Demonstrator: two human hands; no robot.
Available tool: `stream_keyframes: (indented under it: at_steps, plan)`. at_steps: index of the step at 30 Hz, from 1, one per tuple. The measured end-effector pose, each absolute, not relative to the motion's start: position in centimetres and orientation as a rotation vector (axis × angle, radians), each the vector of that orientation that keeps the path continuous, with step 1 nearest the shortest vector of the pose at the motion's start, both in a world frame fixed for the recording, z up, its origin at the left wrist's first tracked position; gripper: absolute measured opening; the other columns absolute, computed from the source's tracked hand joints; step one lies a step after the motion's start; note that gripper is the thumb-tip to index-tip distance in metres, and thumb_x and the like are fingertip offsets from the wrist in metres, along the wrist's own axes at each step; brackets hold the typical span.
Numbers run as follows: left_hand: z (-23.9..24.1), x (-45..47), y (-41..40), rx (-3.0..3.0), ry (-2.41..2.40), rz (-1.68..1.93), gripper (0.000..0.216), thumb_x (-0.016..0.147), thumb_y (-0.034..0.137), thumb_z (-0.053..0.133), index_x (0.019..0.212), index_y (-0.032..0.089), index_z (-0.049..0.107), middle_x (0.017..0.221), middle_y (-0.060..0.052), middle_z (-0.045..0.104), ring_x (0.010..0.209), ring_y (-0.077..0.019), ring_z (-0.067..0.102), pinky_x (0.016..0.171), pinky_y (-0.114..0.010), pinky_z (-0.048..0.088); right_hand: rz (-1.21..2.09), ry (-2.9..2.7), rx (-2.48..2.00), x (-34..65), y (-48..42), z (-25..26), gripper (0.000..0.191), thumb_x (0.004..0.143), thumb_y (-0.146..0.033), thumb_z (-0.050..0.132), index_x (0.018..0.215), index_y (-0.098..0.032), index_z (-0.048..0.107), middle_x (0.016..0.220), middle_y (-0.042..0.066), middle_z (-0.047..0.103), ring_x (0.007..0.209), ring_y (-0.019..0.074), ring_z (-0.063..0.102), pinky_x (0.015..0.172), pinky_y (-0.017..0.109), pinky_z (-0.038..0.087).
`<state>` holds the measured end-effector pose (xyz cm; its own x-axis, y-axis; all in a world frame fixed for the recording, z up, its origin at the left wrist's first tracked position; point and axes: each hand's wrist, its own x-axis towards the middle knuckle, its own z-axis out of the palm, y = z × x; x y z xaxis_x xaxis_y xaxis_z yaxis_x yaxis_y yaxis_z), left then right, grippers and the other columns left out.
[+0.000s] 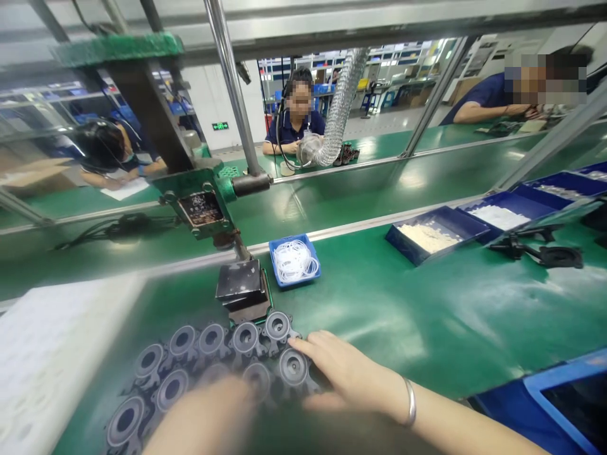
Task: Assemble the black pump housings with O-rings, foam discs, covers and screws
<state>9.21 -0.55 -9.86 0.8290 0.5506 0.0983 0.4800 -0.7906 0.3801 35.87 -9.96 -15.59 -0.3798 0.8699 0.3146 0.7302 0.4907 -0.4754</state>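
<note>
Several grey round metal housings with ring-shaped faces and side lugs stand in two rows on the green bench. My right hand is at the right end of the rows, its index finger stretched to the gap between the back-right housing and the front-right housing. Its thumb lies lower, apart from the index finger, beside the front-right housing. My left hand, smeared by motion, is over the front row and partly covers a housing. Its fingers cannot be made out.
A bench press stands behind the housings, above a black block. A blue tray holds white rings. Blue bins sit at the right. A white board lies left, a blue crate front right. Other people sit opposite.
</note>
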Motion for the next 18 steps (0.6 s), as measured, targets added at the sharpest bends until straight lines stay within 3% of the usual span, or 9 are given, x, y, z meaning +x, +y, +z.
stream_keyframes:
  at_steps: [4, 8, 12, 18]
  plan:
    - [-4.7, 9.1, 1.6, 2.651, 0.803, 0.103, 0.028, 0.087, 0.032, 0.049, 0.064, 0.026, 0.062, 0.056, 0.004, 0.061, 0.048, -0.0126, 0.058, 0.046, -0.018, 0.041, 0.418, -2.118, -1.228, 36.4, -9.4, -17.1, 0.079, 0.085, -0.058, 0.059, 0.146, -0.014, 0.035, 0.103, 0.012, 0.056, 0.092, 0.0226, 0.054, 0.084, 0.038, 0.048]
    - [-2.3, 14.2, 3.9, 2.674, 0.797, 0.086, 0.022, 0.090, 0.034, 0.052, 0.074, 0.024, 0.064, 0.071, 0.003, 0.068, 0.063, -0.0129, 0.063, 0.059, -0.019, 0.042, 0.515, -1.766, -1.172, 37.2, -8.7, -18.0, 0.056, 0.095, -0.045, 0.047, 0.142, -0.019, 0.035, 0.095, 0.007, 0.054, 0.081, 0.0169, 0.053, 0.074, 0.031, 0.049]
    - [-2.4, 23.1, 7.1, 2.855, 0.774, 0.061, 0.016, 0.090, 0.026, 0.053, 0.085, 0.022, 0.067, 0.086, -0.002, 0.072, 0.083, -0.0185, 0.067, 0.068, -0.024, 0.042, 0.481, -1.503, -1.315, 38.1, -8.1, -18.0, 0.034, 0.099, -0.032, 0.040, 0.131, -0.022, 0.041, 0.093, 0.005, 0.052, 0.082, 0.0144, 0.052, 0.075, 0.028, 0.047]
    - [-4.4, 31.9, 11.6, 2.939, 0.754, 0.002, 0.017, 0.083, 0.019, 0.063, 0.098, 0.017, 0.069, 0.097, -0.007, 0.072, 0.091, -0.0201, 0.066, 0.076, -0.028, 0.048, 0.414, -1.424, -1.390, 38.9, -7.9, -18.7, 0.025, 0.099, -0.033, 0.042, 0.119, -0.020, 0.048, 0.088, 0.003, 0.051, 0.079, 0.0141, 0.051, 0.072, 0.028, 0.046]
